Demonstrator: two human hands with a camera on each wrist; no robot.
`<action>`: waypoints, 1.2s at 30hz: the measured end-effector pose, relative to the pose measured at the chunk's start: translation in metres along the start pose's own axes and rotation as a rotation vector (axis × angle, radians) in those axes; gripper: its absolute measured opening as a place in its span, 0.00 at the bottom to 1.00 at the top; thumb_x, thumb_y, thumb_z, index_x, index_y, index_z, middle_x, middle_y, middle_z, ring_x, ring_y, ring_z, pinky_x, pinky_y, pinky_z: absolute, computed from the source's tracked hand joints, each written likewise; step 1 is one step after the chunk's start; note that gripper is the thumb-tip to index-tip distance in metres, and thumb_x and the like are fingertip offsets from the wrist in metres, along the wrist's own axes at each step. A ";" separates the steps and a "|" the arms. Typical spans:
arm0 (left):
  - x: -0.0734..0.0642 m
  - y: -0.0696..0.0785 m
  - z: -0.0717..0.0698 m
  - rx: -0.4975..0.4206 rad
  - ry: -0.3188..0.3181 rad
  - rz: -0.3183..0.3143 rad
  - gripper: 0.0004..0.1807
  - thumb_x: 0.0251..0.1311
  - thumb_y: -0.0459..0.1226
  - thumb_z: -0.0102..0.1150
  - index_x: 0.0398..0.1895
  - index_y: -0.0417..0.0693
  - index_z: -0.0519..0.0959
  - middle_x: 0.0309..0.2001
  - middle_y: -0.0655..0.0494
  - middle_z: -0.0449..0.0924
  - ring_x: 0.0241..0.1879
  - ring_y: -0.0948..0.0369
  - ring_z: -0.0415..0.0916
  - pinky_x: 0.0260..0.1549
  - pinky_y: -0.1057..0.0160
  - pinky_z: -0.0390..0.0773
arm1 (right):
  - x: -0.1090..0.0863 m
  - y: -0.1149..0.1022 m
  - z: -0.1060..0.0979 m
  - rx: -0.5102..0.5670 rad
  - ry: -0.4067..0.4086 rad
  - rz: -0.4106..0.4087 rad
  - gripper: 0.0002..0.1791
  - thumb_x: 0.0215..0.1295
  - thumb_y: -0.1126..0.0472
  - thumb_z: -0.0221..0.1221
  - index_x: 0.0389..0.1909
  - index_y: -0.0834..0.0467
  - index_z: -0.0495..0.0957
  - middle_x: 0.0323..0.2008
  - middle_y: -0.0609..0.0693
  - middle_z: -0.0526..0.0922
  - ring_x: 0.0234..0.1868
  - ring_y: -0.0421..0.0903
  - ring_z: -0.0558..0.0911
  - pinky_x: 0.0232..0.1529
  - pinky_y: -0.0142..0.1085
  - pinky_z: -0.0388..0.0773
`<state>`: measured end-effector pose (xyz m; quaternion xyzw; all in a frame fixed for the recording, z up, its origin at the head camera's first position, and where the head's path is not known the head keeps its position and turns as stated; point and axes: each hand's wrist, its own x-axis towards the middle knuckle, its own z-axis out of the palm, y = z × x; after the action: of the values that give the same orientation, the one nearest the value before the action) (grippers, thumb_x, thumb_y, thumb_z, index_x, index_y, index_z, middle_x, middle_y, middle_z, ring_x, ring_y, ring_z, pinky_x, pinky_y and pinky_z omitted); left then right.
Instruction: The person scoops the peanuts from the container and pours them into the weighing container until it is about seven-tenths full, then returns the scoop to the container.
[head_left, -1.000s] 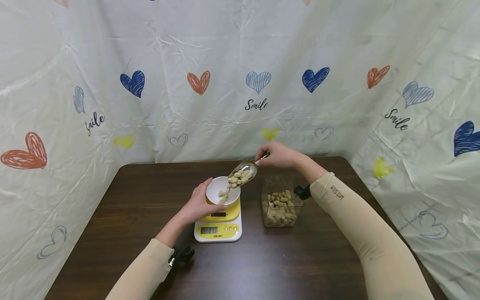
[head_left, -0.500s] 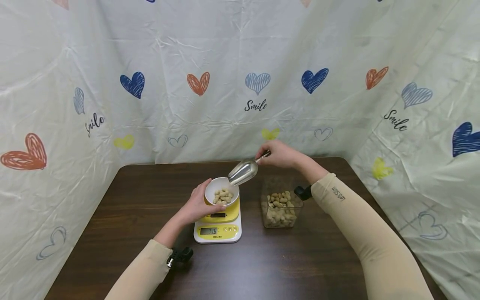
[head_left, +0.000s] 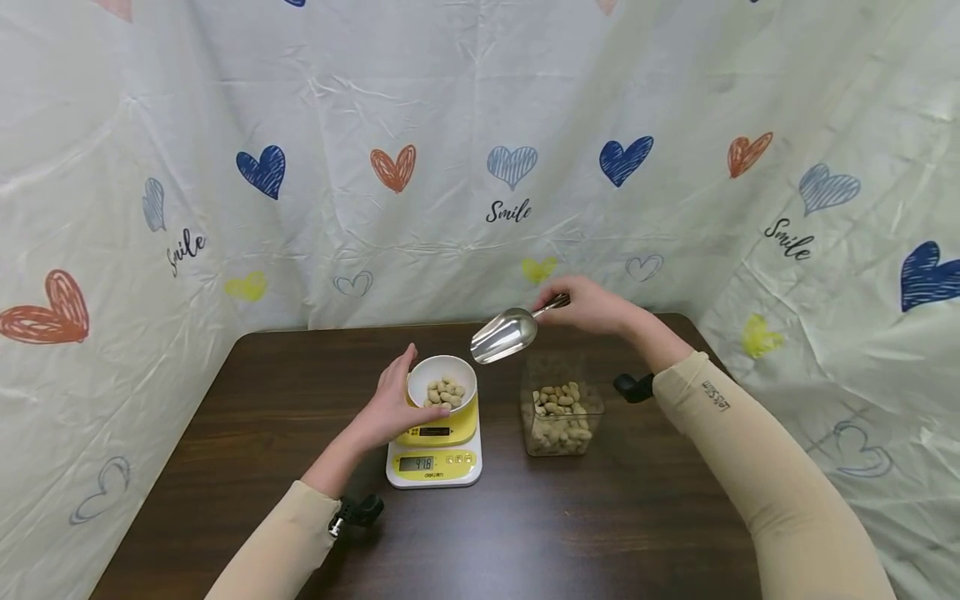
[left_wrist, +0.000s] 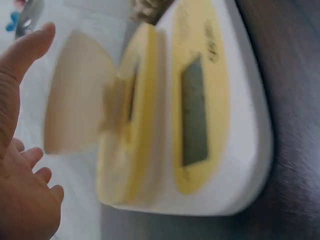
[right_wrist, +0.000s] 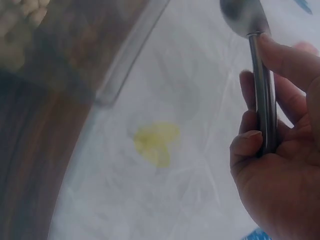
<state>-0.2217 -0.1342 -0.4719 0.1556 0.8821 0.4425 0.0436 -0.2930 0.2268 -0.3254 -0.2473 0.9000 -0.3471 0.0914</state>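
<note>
A small white bowl (head_left: 437, 367) stands on a yellow and white digital kitchen scale (head_left: 459, 476), with peanuts in their shells (head_left: 446, 392) inside it. My left hand (head_left: 382, 408) is spread around the bowl's left side. In the left wrist view the thumb and fingers (left_wrist: 30, 157) are extended, with a gap between them and the bowl. My right hand (head_left: 592, 307) grips the handle of a metal scoop (head_left: 506, 335), held in the air right of the bowl. The scoop looks empty. The right wrist view shows fingers curled round the handle (right_wrist: 265, 100).
A clear plastic container (head_left: 531, 446) partly filled with peanuts stands right of the scale, below the scoop. The dark wooden table (head_left: 585, 533) reaches back to a white curtain (head_left: 450, 275) printed with hearts.
The last peanuts fell from the scoop into the bowl, and the scale's reading changed. My right hand then drew the scoop away to the right. My left fingers opened away from the bowl.
</note>
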 end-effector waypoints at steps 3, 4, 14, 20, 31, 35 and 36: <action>-0.001 0.014 -0.001 0.005 0.022 0.045 0.70 0.47 0.61 0.78 0.84 0.58 0.40 0.81 0.56 0.44 0.79 0.52 0.37 0.71 0.37 0.52 | -0.012 0.001 -0.010 -0.004 0.020 0.025 0.12 0.68 0.54 0.68 0.48 0.55 0.86 0.48 0.52 0.85 0.49 0.50 0.78 0.48 0.46 0.74; -0.001 0.019 -0.001 0.001 0.021 0.060 0.69 0.47 0.60 0.78 0.84 0.59 0.40 0.81 0.57 0.44 0.79 0.53 0.37 0.71 0.38 0.53 | -0.016 0.002 -0.013 -0.008 0.032 0.032 0.12 0.68 0.54 0.68 0.48 0.55 0.86 0.48 0.51 0.85 0.49 0.49 0.79 0.48 0.46 0.74; -0.002 0.064 0.015 -0.064 -0.068 0.153 0.67 0.47 0.63 0.77 0.83 0.71 0.41 0.80 0.72 0.44 0.79 0.61 0.41 0.71 0.42 0.56 | -0.048 0.014 -0.038 -0.046 0.097 0.049 0.12 0.67 0.53 0.69 0.47 0.54 0.87 0.47 0.49 0.85 0.48 0.47 0.78 0.44 0.43 0.74; 0.006 0.082 0.032 -0.098 -0.149 0.199 0.65 0.49 0.60 0.78 0.83 0.66 0.43 0.79 0.66 0.46 0.77 0.63 0.47 0.71 0.49 0.58 | -0.064 0.019 -0.048 -0.096 0.108 0.054 0.11 0.66 0.53 0.70 0.46 0.53 0.87 0.44 0.47 0.86 0.45 0.46 0.79 0.43 0.42 0.74; 0.026 0.100 0.079 -0.055 -0.258 0.149 0.70 0.48 0.62 0.76 0.84 0.58 0.37 0.82 0.53 0.40 0.79 0.57 0.41 0.72 0.47 0.56 | -0.078 0.030 -0.051 -0.224 0.030 -0.015 0.07 0.67 0.53 0.70 0.42 0.49 0.87 0.43 0.43 0.86 0.45 0.44 0.81 0.48 0.43 0.76; 0.030 0.103 0.088 -0.065 -0.276 0.112 0.72 0.47 0.62 0.77 0.84 0.58 0.35 0.82 0.51 0.38 0.80 0.56 0.40 0.72 0.47 0.56 | -0.075 0.030 -0.045 -0.262 0.004 -0.062 0.05 0.66 0.56 0.70 0.41 0.49 0.88 0.41 0.43 0.86 0.44 0.45 0.81 0.48 0.46 0.76; 0.030 0.103 0.089 -0.068 -0.279 0.105 0.72 0.47 0.62 0.77 0.84 0.59 0.35 0.83 0.51 0.38 0.80 0.55 0.39 0.72 0.47 0.55 | -0.074 0.030 -0.044 -0.266 -0.003 -0.064 0.05 0.65 0.56 0.71 0.40 0.49 0.88 0.41 0.43 0.86 0.44 0.45 0.81 0.48 0.47 0.77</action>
<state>-0.2072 0.0011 -0.4421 0.2599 0.8425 0.4480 0.1480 -0.2551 0.3091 -0.3134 -0.2866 0.9296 -0.2269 0.0480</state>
